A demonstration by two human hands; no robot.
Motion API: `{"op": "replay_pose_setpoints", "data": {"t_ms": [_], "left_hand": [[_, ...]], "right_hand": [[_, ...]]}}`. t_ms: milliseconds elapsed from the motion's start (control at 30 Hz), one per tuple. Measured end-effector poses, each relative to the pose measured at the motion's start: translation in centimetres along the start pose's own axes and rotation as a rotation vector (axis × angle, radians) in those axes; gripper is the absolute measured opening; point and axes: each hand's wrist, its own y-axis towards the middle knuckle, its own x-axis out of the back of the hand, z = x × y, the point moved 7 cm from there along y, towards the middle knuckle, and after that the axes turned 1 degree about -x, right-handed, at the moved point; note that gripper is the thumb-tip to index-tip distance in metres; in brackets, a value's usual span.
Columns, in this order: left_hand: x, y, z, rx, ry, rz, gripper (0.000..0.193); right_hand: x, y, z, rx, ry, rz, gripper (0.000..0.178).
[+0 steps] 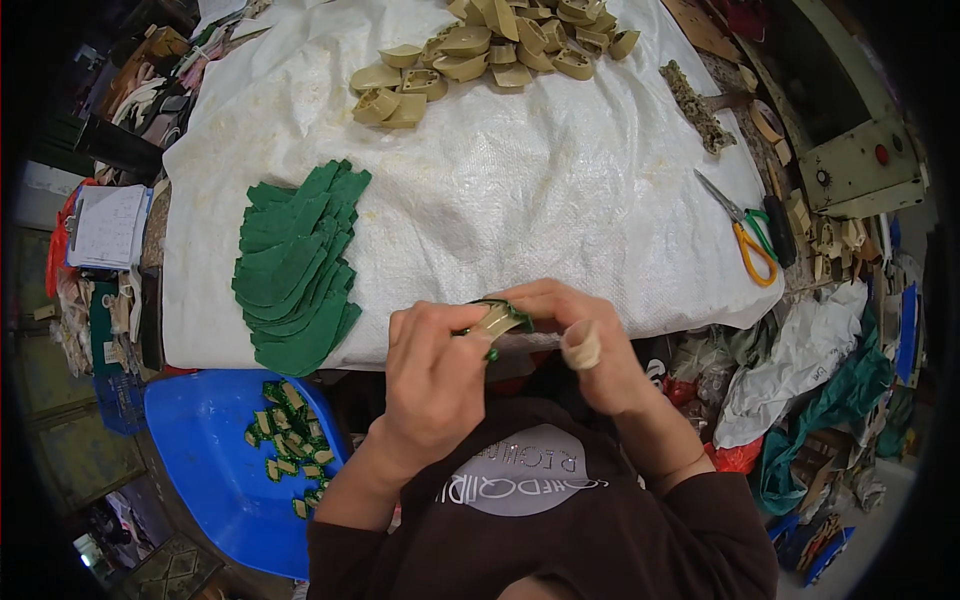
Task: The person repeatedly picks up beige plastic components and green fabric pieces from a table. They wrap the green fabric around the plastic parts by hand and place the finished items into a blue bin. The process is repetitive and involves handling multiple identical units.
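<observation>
Between my hands, at the near edge of the table, is a beige shoe heel (494, 321) with shiny green material along its edges. My left hand (432, 368) is closed on its left side, with thumb and fingers pinching it. On the far right side, the fingers of my right hand (585, 325) are bent around the green edge, partly hidden. A pale finger cot (581, 345) covers one digit of that hand. Left of the hands lies a fanned stack of green cut pieces (300, 265). A heap of bare beige heels (500, 45) sits at the far side.
White woven sheeting (520, 200) covers the table. Orange-handled scissors (745, 235) lie at its right edge, below a crusted brush-like tool (697, 108). A blue basin (190, 450) at lower left holds several green-covered heels (290, 435). A grey-green machine (865, 165) stands at right.
</observation>
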Motion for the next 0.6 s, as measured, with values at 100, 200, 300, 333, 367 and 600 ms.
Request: {"op": "replay_pose_setpoints", "data": {"t_ms": [100, 200, 300, 333, 367, 600], "left_hand": [[0.0, -1.3, 1.3, 0.091, -0.321, -0.073, 0.03], [-0.9, -1.7, 0.9, 0.048, -0.539, -0.07, 0.024], [-0.7, -1.3, 0.5, -0.048, -0.373, 0.002, 0.021], [-0.8, -1.2, 0.4, -0.059, -0.32, 0.038, 0.02], [-0.9, -1.0, 0.2, -0.07, -0.266, 0.074, 0.02], [-1.3, -1.6, 2.1, 0.143, -0.426, 0.011, 0.018]], "right_hand": [[1.1, 1.0, -1.6, -0.18, 0.302, 0.145, 0.029], [0.3, 0.8, -2.6, -0.313, 0.467, 0.26, 0.039], [0.6, 1.2, -1.9, -0.311, 0.335, 0.297, 0.049], [0.4, 1.2, -2.0, -0.295, 0.302, 0.304, 0.05], [0.3, 1.2, -2.0, -0.279, 0.269, 0.311, 0.052], [0.0, 1.0, -4.0, -0.31, 0.264, 0.228, 0.058]]}}
